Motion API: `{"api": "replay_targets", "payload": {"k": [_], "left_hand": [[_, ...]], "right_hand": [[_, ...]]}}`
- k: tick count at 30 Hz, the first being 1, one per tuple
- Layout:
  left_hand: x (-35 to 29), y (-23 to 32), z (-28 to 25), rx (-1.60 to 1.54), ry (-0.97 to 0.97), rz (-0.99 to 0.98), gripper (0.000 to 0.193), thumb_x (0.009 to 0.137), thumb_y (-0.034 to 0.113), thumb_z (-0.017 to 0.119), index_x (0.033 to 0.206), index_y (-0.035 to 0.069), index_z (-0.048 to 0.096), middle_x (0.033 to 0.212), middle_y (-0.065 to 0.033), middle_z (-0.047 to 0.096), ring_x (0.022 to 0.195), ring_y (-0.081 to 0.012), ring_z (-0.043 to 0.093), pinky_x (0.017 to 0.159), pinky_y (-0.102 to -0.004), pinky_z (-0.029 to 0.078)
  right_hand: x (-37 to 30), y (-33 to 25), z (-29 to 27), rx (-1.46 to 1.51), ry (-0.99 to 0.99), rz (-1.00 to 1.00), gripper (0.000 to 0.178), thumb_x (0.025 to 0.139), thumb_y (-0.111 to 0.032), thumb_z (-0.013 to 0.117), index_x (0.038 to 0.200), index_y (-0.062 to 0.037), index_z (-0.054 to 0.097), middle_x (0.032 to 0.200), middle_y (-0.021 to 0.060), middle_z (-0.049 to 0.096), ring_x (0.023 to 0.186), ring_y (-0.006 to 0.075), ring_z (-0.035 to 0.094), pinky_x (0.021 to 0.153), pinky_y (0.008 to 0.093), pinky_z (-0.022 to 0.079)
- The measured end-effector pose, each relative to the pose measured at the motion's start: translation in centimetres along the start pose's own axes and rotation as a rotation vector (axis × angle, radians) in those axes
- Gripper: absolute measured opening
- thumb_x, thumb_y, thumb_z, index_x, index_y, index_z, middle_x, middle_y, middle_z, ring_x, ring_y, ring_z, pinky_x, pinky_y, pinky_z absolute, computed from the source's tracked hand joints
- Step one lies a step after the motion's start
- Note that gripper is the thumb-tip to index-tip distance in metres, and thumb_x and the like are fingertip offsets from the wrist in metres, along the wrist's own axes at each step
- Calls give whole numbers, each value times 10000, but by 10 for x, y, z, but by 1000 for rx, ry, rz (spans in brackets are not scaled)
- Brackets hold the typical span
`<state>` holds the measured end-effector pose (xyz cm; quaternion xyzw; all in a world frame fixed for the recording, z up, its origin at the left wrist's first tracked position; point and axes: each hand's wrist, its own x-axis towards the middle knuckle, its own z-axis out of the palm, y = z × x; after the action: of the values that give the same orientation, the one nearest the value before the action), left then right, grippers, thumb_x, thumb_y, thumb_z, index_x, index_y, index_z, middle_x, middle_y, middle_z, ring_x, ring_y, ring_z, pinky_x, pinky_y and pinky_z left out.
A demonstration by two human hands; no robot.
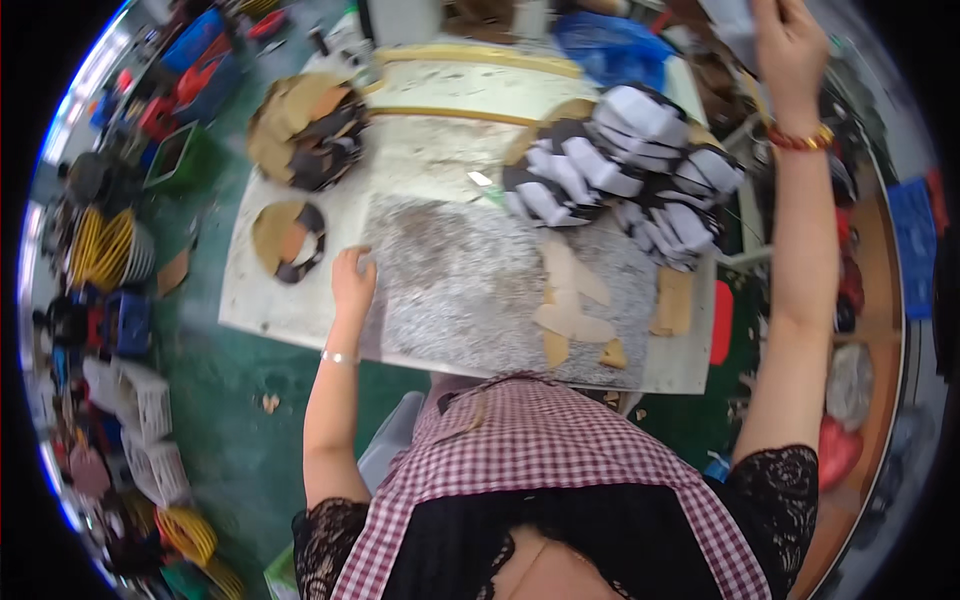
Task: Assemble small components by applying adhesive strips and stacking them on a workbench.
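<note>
The right hand (790,48) was closed on a pale piece (734,32) at upper right; left of centre, the left hand (353,284) — half-open, apparently empty — was by the grey mat (460,285), perhaps for balance.

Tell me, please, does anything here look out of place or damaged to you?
Mildly: tan scraps lie loose on the floor to the person's left, as though dropped. The table also looks scuffed, with dark marks on its pale top. No spill stands out.

Workshop: worktable (275,308), cut pieces (572,322), baskets (150,405)
</note>
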<state>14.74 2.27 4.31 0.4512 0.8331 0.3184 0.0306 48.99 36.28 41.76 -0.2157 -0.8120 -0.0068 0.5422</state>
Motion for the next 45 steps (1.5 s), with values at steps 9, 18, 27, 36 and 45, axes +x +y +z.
{"api": "replay_targets", "payload": {"k": [9, 18, 27, 36, 45], "left_hand": [[33, -79, -12, 322, 200, -152, 423, 662, 133, 708, 1044, 27, 557, 1081, -146, 530, 1053, -313, 466, 913, -397, 374], [73, -173, -31, 396, 104, -163, 398, 803, 370, 568, 1137, 156, 592, 982, -169, 636, 888, -344, 607, 753, -443, 465], [25, 62, 23, -55, -141, 472, 157, 800, 178, 606, 869, 38, 622, 801, -126, 611, 799, -312, 558, 754, -415, 411], [-56, 157, 32, -51, -82, 518, 338, 690, 110, 663, 1012, 47, 582, 1039, -124, 565, 1013, -314, 504, 876, -437, 361], [-89, 219, 44, -181, -554, 587, 246, 735, 311, 667, 874, 117, 609, 879, -51, 590, 975, -239, 507, 990, -529, 223]], "right_hand": [[-139, 75, 66, -272, -488, 261, 311, 894, -275, 522, 974, 10, 616, 899, 164, 620, 847, 307, 590, 764, 349, 440], [-187, -28, 30, -24, -318, 313, 177, 852, -157, 585, 959, -21, 621, 912, 102, 622, 810, 229, 590, 736, 304, 455], [-422, -45, 6, 45, -797, 943, 229, 707, -117, 670, 908, -31, 602, 867, 141, 611, 780, 286, 594, 701, 354, 466], [-459, -36, 1, 35, -889, 703, 167, 760, -177, 609, 824, -26, 578, 826, 184, 579, 808, 369, 541, 692, 422, 424], [-357, -120, -4, 529, -995, 905, 194, 811, -145, 634, 792, 41, 581, 585, 96, 546, 494, 121, 482, 470, 272, 368]]}}
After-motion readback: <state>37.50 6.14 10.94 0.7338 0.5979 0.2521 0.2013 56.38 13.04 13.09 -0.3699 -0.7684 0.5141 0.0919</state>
